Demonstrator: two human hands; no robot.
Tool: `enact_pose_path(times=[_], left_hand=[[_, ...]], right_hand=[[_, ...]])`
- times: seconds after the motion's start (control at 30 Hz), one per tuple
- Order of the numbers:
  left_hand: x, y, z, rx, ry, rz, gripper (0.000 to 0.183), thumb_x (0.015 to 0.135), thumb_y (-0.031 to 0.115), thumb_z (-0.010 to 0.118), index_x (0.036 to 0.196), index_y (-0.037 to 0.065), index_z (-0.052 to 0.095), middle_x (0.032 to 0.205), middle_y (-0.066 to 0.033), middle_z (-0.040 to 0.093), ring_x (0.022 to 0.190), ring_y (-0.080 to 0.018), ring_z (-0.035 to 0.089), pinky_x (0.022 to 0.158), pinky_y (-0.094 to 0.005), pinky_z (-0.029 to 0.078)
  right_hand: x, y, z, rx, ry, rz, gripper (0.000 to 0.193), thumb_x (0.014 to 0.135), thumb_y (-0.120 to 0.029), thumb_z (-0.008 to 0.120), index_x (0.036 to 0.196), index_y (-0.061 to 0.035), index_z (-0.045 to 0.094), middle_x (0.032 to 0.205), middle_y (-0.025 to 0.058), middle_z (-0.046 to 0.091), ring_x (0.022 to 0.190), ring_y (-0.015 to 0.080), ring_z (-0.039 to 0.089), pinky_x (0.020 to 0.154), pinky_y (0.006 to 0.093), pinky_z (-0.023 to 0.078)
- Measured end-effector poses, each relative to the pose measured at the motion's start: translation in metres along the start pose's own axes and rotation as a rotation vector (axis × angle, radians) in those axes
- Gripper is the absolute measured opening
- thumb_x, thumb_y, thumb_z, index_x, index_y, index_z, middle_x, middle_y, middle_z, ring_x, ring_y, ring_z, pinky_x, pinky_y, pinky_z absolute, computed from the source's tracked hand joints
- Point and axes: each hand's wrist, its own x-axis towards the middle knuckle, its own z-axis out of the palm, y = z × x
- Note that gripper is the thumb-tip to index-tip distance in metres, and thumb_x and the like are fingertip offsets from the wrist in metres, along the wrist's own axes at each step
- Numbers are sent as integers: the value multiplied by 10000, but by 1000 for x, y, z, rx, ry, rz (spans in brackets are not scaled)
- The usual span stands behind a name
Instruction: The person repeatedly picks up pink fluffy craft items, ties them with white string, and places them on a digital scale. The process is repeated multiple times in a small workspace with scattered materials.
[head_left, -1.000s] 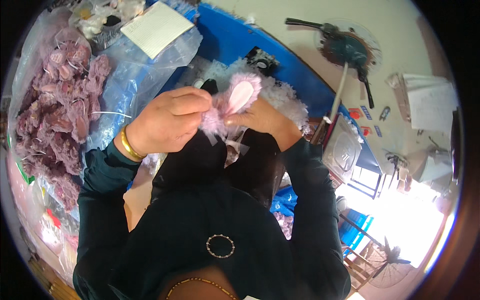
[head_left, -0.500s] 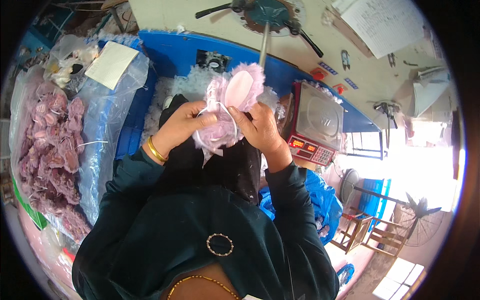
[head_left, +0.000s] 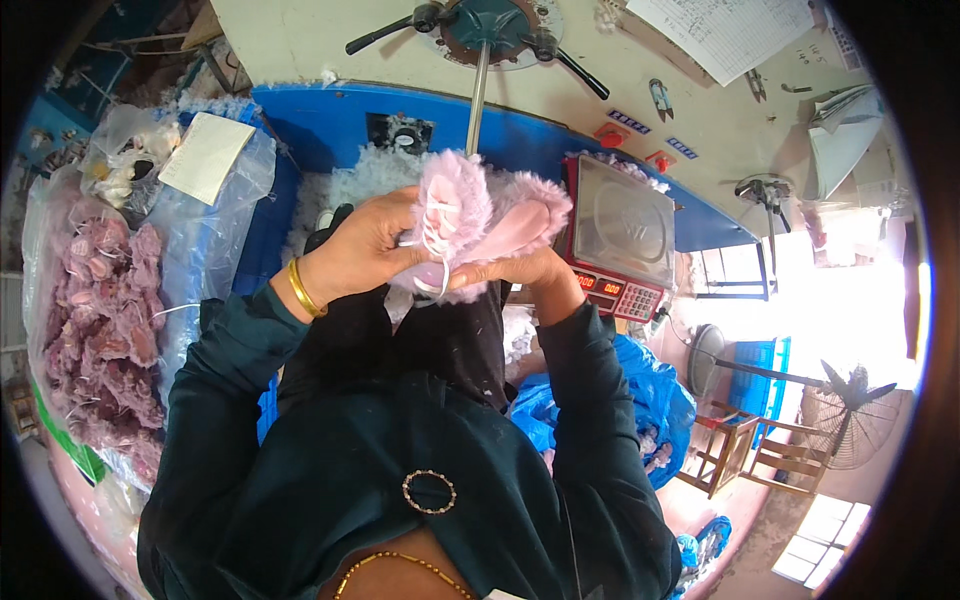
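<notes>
Before me, both hands hold a furry lilac-pink plush piece [head_left: 456, 192] with long ear-shaped parts. One ear has a smooth pink lining and points to the upper right; white cord criss-crosses the fur on the nearer part, and a loop of it hangs below. My left hand [head_left: 370, 243], with a gold bangle on the wrist, grips the left side, its thumb by the cord. From below and the right, my right hand [head_left: 520, 270] supports the piece, thumb along its lower edge. Some fingers of both hands are hidden behind the fur.
A clear bag of pink plush pieces [head_left: 100, 330] stands at left, with a paper pad [head_left: 206, 158] beyond it. White stuffing fills the blue bin [head_left: 330, 115] under a metal nozzle rod [head_left: 478, 100]. A red scale [head_left: 622, 230] and blue bag [head_left: 640, 400] stand at right.
The plush piece has turned and tilted, so the laced part now faces up and the lined ear leans right. My left hand has moved up its side; my right hand has slid underneath.
</notes>
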Motion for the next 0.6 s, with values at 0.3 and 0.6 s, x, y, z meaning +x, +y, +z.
enact_pose_path(times=[0.3,0.6], left_hand=[[-13,-12,-4,-275,-43,-431,302,750,80,736,1031,18,643,1040,-75,654,948,-171,603,869,-297,452],[-20,-5,10,-760,-34,-582,226,730,-46,708,945,4,661,950,-23,657,867,-89,592,823,-250,469]], right_hand=[[6,-7,7,59,14,92,617,638,-59,823,1191,-12,556,1091,39,630,1002,159,577,902,307,456],[-7,28,-3,251,34,81,622,631,-60,816,1197,-34,559,1085,27,627,984,158,582,868,314,476]])
